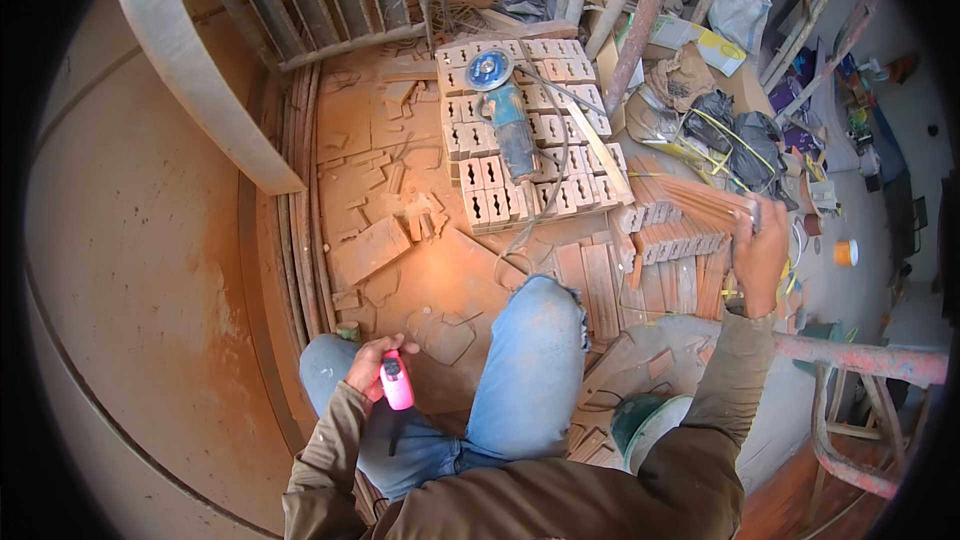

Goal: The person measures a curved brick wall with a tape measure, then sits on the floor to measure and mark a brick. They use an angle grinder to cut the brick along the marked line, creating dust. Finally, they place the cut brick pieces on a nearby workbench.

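My left hand (372,366), resting by my left knee, is closed around a small pink case with a black top, which looks like a tape measure (398,388). A dark strap hangs below it. Out to the right, my right hand (760,255) has its fingers closed on the near right end of long terracotta tile strips (690,198). These lie slanted over a row of stacked tile pieces (680,238). Ahead of my knees, a teal angle grinder (512,130) with a blue disc lies on a block of hollow bricks (484,208), its cord trailing toward me.
Broken tile pieces (372,250) and orange dust cover the floor ahead. Long pipes (300,240) run along the left wall. A green bucket (640,420) stands by my right side. Metal frames (860,355) rise at right; black bags (735,135) and an orange tub (846,253) lie beyond.
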`<state>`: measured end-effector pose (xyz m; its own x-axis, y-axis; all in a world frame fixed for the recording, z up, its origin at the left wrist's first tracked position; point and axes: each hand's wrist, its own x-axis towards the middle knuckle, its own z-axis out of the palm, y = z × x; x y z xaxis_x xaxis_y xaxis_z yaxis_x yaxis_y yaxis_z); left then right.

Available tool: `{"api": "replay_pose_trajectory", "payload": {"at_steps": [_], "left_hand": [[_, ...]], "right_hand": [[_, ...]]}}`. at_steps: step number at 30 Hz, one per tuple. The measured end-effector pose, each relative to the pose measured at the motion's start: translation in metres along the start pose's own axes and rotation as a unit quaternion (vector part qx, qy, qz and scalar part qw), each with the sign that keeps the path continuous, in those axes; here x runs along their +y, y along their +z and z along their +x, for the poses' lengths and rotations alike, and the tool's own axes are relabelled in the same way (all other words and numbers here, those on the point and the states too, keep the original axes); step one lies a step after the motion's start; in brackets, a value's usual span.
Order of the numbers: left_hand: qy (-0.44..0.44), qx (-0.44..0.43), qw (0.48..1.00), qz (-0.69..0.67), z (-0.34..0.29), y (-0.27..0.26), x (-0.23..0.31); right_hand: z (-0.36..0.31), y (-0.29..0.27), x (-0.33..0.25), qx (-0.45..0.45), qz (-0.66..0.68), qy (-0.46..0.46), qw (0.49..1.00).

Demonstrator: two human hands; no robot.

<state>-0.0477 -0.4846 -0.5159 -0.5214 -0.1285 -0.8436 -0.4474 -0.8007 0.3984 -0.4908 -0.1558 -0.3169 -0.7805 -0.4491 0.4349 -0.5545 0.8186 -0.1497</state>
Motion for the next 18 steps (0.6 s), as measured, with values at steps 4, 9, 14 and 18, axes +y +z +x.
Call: {"api": "replay_pose_trajectory", "payload": {"at_steps": [4,9,14,18], "left_hand": [[0.023,-0.037,0.999,0.003,-0.005,0.004,-0.004],[0.035,-0.05,0.997,-0.04,-0.012,0.003,-0.009],[0.051,-0.029,0.987,-0.148,-0.018,-0.002,-0.021],[0.081,-0.062,0.975,-0.199,-0.027,-0.011,-0.02]], "right_hand": [[-0.007,0.003,-0.044,-0.015,0.089,-0.098,0.991],[-0.026,0.008,-0.113,0.02,0.133,-0.239,0.962],[-0.039,0.052,-0.209,0.028,0.215,-0.404,0.889],[-0.043,0.14,-0.301,-0.018,0.262,-0.498,0.826]]}}
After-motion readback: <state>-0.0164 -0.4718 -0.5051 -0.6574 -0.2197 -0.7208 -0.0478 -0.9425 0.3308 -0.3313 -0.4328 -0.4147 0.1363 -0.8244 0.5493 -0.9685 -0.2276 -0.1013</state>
